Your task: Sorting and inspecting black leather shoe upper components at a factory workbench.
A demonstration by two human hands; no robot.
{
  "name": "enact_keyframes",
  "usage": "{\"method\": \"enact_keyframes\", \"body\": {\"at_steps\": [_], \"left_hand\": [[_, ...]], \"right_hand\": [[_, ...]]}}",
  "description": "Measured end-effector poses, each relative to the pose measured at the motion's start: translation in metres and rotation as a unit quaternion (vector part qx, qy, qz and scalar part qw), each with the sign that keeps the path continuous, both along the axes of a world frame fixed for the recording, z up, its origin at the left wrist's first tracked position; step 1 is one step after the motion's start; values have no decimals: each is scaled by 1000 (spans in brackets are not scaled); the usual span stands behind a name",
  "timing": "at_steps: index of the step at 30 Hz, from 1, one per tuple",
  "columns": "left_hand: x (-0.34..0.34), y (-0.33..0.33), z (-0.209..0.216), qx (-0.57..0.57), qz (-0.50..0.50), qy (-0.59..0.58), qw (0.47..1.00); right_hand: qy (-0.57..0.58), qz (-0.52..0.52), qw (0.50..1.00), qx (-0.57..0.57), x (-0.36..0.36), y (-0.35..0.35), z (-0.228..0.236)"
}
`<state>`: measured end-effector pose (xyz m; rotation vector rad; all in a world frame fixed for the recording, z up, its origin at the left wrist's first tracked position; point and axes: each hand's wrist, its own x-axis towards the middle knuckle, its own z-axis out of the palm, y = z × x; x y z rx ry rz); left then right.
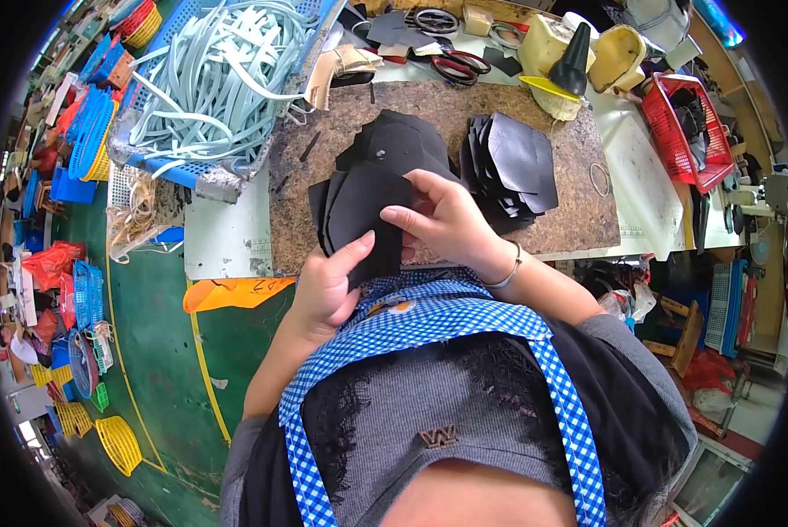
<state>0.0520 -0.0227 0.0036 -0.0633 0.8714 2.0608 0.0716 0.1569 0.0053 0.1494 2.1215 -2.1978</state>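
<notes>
Several flat, dark, leather-like pieces [359,206] are held between my two hands at the near edge of the work board. My left hand [328,285] grips their near side, thumb on top and its other fingers hidden beneath. From the right, my right hand [451,220] pinches the same pieces, its thumb lying across the top one. Just beyond them a pile of similar black pieces [394,140] lies spread on the board. Another stack of black cut pieces [512,158] sits to its right, close to my right hand.
The worn brown board [578,202] rests on a white table. A blue crate [214,180] full of pale blue strips stands at the left. Scissors [460,66], a yellowish container with a black nozzle [571,66] and a red basket [688,132] line the far side.
</notes>
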Motion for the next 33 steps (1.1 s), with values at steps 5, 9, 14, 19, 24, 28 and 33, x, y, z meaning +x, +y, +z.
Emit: {"method": "enact_keyframes", "body": {"at_steps": [5,9,14,19,24,28,33], "left_hand": [[3,2,3,-88,6,164,983],[-3,-7,4,-54,83,16,995],[-8,-2,-1,-77,171,-21,982],[-10,-10,-10,-152,216,90,960],[-13,-7,-15,-117,256,153,947],[-12,-5,-17,-111,276,143,944],[0,13,-9,-102,239,94,961]], "right_hand": [[-22,21,999,34,-2,16,-13],[164,10,966,201,0,13,-9],[40,-40,993,105,-3,16,-20],[-26,77,969,-233,0,33,4],[21,8,1000,10,-28,45,-6],[246,-125,902,332,-43,42,-10],[118,32,969,213,-11,6,-8]]}}
